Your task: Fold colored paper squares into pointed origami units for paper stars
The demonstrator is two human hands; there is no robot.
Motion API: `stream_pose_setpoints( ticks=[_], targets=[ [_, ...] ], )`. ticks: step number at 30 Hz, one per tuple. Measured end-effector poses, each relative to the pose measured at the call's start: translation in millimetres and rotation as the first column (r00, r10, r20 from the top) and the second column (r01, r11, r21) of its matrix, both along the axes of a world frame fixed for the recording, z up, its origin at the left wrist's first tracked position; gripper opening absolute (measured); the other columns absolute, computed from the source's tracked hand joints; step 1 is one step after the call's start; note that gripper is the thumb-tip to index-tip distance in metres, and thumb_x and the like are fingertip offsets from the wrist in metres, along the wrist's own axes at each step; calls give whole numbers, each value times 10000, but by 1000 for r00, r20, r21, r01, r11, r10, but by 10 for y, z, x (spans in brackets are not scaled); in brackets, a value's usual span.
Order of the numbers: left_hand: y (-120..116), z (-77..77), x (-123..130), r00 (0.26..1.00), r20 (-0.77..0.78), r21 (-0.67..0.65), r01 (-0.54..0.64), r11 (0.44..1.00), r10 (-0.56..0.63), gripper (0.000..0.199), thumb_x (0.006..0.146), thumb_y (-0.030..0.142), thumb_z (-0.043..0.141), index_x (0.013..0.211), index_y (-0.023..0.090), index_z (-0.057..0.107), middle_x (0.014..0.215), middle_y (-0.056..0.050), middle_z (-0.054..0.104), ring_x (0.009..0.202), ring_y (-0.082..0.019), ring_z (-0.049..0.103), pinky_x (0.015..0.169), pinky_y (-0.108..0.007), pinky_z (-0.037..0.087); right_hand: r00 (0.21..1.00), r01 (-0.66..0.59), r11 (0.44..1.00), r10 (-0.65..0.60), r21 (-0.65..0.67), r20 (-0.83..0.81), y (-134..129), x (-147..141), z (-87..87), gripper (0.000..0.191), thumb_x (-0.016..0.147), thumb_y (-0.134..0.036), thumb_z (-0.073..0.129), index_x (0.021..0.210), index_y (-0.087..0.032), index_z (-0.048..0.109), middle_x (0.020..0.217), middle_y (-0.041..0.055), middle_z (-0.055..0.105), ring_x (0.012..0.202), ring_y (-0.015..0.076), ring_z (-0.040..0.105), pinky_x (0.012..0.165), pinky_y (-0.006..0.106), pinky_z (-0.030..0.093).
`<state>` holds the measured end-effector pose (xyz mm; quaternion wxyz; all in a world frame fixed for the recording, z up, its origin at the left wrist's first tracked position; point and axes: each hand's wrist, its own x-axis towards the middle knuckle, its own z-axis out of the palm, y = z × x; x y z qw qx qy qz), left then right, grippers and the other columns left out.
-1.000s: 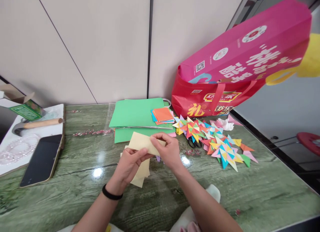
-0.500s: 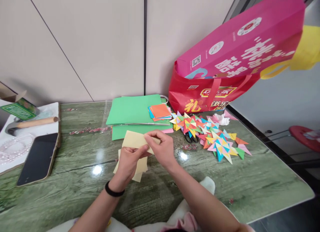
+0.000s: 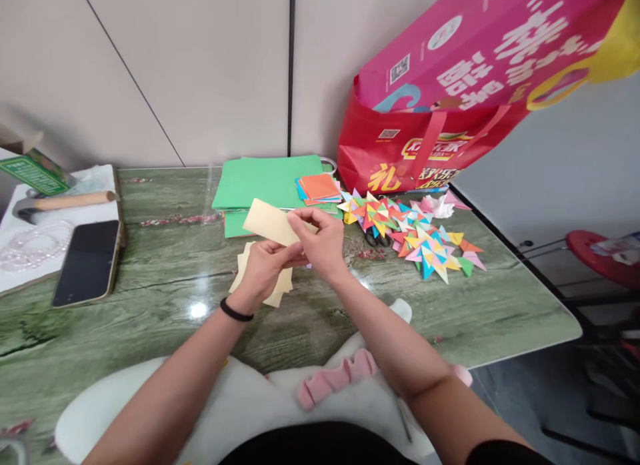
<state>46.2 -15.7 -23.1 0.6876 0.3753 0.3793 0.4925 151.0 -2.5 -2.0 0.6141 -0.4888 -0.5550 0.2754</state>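
A pale yellow sheet of paper [image 3: 270, 223], folded into a narrow strip, is held up between both my hands. My left hand [image 3: 267, 271] pinches its lower edge, thumb pointing right. My right hand [image 3: 323, 245] grips the right end with thumb and fingers, covering part of it. Under my left hand, more pale yellow paper squares [image 3: 280, 291] lie loosely overlapped on the green marbled table [image 3: 170, 265]. Just beyond the held paper lies a stack of green paper [image 3: 270, 181], with small orange and blue squares [image 3: 320, 187] on its right side.
Colourful folded paper stars [image 3: 430, 248] are heaped right of the stack, with black scissors handles [image 3: 376, 237] partly under them. A red gift bag [image 3: 370, 151] stands behind. At left are a phone [image 3: 89, 261], a wooden-handled tool [image 3: 75, 200] and a green box [image 3: 37, 168]. A white plush [image 3: 115, 398] lies before me.
The camera view has tipped downward, so the table things sit higher in the picture. The held paper looks narrower, its near edge folded up, while both hands keep their grip.
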Motion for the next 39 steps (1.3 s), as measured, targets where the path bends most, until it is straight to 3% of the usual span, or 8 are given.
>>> stream_pose_setpoints(
  ticks=[4, 7, 13, 19, 23, 26, 34, 39],
  targets=[
    [2, -28, 8, 1000, -6, 80, -3, 997, 4, 228, 562, 278, 810, 673, 107, 708, 594, -41, 716, 588, -226, 693, 699, -405, 572, 999, -31, 998, 33, 49, -40, 23, 1, -29, 88, 754, -260, 595, 715, -188, 625, 730, 16, 672, 710, 155, 627, 694, 281, 499],
    [10, -38, 6, 1000, 1, 103, 0, 995, 0, 213, 571, 271, 807, 619, 103, 685, 568, -41, 709, 583, -230, 694, 693, -406, 575, 996, -41, 997, 46, 63, -73, 41, 11, -34, 87, 751, -252, 597, 702, -183, 620, 721, 14, 666, 706, 148, 624, 703, 282, 500],
    [27, -25, -42, 995, -14, 114, 102, 988, -101, 220, 586, 263, 798, 690, 100, 693, 628, -56, 725, 652, -241, 701, 723, -414, 565, 998, -18, 1000, 20, 25, -56, 41, 27, -30, 113, 759, -290, 594, 716, -187, 616, 754, 12, 677, 740, 152, 633, 733, 291, 502],
    [14, -26, -49, 998, -58, 136, 38, 990, -31, 229, 572, 240, 803, 730, 101, 711, 662, -48, 731, 612, -201, 685, 695, -370, 569, 995, -38, 999, 40, 24, -90, 31, 1, -35, 103, 757, -280, 599, 713, -189, 616, 749, 15, 678, 734, 153, 634, 713, 286, 506],
    [46, -13, -65, 999, -28, 120, 46, 992, -43, 323, 533, 243, 822, 806, 108, 712, 745, -62, 741, 716, -216, 689, 731, -357, 553, 999, -37, 999, 37, 1, -19, 39, 28, -39, 119, 767, -295, 585, 722, -190, 618, 751, 10, 674, 731, 151, 628, 700, 284, 501],
    [95, 25, -128, 999, 8, 108, -37, 993, 37, 341, 538, 240, 818, 840, 130, 706, 820, -57, 739, 763, -236, 688, 718, -378, 565, 998, -60, 998, 60, 6, 34, 58, 76, -47, 115, 766, -288, 587, 718, -188, 617, 743, 3, 668, 726, 144, 620, 691, 275, 494],
    [166, 50, -242, 987, -41, 98, -149, 984, 154, 293, 531, 195, 823, 773, 85, 700, 719, -54, 728, 587, -184, 687, 593, -292, 597, 986, -143, 989, 145, -27, 87, 102, 134, -84, 131, 773, -283, 570, 707, -180, 618, 726, 5, 660, 693, 135, 604, 649, 263, 478],
    [183, 57, -307, 991, -130, 90, -17, 996, 29, 331, 560, 248, 812, 817, 76, 694, 717, -99, 732, 635, -247, 706, 647, -365, 596, 979, -132, 991, 129, 8, 155, 134, 199, -82, 124, 778, -281, 572, 717, -184, 620, 742, 0, 665, 715, 137, 600, 685, 272, 476]
  ],
)
